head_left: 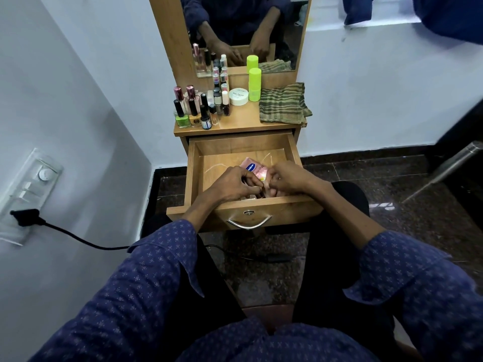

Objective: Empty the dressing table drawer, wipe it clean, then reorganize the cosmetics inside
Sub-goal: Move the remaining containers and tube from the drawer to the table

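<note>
The drawer (245,163) stands pulled fully out under the dressing table's top (240,121), and both hands work at its near edge. The left hand (230,185) and the right hand (290,178) have curled fingers that meet over a pink sachet (254,169) and some small items tucked against the front wall. Each hand seems to pinch something there, but what exactly lies under the fingers is hidden. The far half of the drawer floor shows bare wood, so the emptying looks nearly done.

To do this step well, I judge it best to gather the last small pieces together, lift them straight up over the front wall, and check the near corners, where the wall hides things from view.

On the top, the nail polish bottles (198,108) crowd the left edge. A white jar (238,96) and a green bottle (254,84) stand near the back by the mirror (245,27). A folded striped cloth (283,104) fills the right side, ready for wiping. Open room remains only along the front edge, between the bottles and the cloth, so anything set down should go there gently; a bump could topple the polish bottles. The drawer's side walls leave little sideways room for the wrists, while the way up is free.
</note>
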The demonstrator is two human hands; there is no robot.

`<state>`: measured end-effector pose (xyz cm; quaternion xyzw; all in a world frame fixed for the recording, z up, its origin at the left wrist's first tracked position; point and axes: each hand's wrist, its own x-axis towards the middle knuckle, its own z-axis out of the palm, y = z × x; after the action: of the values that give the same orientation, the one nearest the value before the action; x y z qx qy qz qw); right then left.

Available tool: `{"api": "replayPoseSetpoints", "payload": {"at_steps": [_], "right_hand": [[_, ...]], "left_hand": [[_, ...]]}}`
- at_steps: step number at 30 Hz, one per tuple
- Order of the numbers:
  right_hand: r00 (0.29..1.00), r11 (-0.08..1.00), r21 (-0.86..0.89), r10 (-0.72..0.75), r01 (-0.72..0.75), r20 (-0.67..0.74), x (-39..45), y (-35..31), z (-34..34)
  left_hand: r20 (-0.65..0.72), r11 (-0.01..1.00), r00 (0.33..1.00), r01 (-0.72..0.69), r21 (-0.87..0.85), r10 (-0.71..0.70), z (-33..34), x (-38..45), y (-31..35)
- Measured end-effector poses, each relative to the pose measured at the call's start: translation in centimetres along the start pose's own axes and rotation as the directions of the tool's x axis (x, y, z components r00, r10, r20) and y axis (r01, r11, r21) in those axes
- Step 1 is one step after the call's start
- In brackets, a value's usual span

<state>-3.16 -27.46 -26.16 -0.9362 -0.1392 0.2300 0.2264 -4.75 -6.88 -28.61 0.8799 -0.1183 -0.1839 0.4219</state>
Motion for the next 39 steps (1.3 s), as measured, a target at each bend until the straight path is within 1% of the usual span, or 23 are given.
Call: {"api": "replayPoseSetpoints", "payload": {"at_steps": [2,3,4,8,13,18,20,24,29,33,36,39], "right_hand": [[0.977,1.000,-0.006,-0.031,0.030,-0.210,-0.1,0.1,0.1],[0.957,0.999,-0.034,-0.039,0.031,-0.286,0.0,0.1,0.1],[0.945,0.998,-0.059,-0.047,0.029,-0.323,0.1,0.2,0.3],[0.952,0.988,-0.155,-0.037,-0.011,-0.304,0.9,0.2,1.0],[0.950,0.979,-0.195,-0.002,-0.062,-0.312,1.4,0.3,1.8],[0.952,0.980,-0.192,-0.006,-0.056,-0.307,1.3,0.4,1.8],[0.951,0.986,-0.161,-0.006,-0.046,-0.311,1.2,0.5,1.6],[0.936,1.000,-0.026,0.000,-0.009,-0.352,1.1,0.7,1.2],[0.890,0.995,0.102,0.029,0.020,-0.455,0.9,0.5,0.5],[0.857,0.986,0.132,-0.022,0.104,-0.514,1.0,-0.7,-0.9],[0.829,0.965,0.167,-0.080,0.205,-0.553,1.3,-2.0,-2.3],[0.798,0.945,0.194,-0.102,0.265,-0.593,1.7,-3.3,-4.1]], "left_hand": [[-0.029,1.000,1.000,-0.009,0.023,0.010,0.0,0.0,0.1],[-0.045,0.999,0.999,-0.016,0.040,0.018,0.0,0.0,0.1],[-0.056,0.998,0.998,-0.022,0.057,0.025,0.0,0.1,0.0],[-0.052,0.995,0.998,-0.025,0.100,0.030,0.1,0.2,-0.2],[-0.054,0.996,0.998,-0.010,0.083,0.015,0.1,0.2,-0.3],[0.003,0.994,1.000,0.009,0.106,-0.009,0.3,0.5,-0.3],[-0.012,0.995,1.000,-0.004,0.096,0.006,0.3,0.5,-0.4],[-0.166,0.993,0.984,-0.045,0.108,0.063,-0.3,0.0,-0.1],[-0.345,0.988,0.930,-0.094,0.119,0.130,-2.3,-0.6,0.5],[-0.448,0.962,0.866,-0.117,0.246,0.220,-5.2,-0.5,1.9],[-0.486,0.945,0.834,-0.118,0.306,0.262,-7.6,0.3,3.1],[-0.533,0.918,0.792,-0.087,0.386,0.299,-9.3,1.0,4.6]]}}
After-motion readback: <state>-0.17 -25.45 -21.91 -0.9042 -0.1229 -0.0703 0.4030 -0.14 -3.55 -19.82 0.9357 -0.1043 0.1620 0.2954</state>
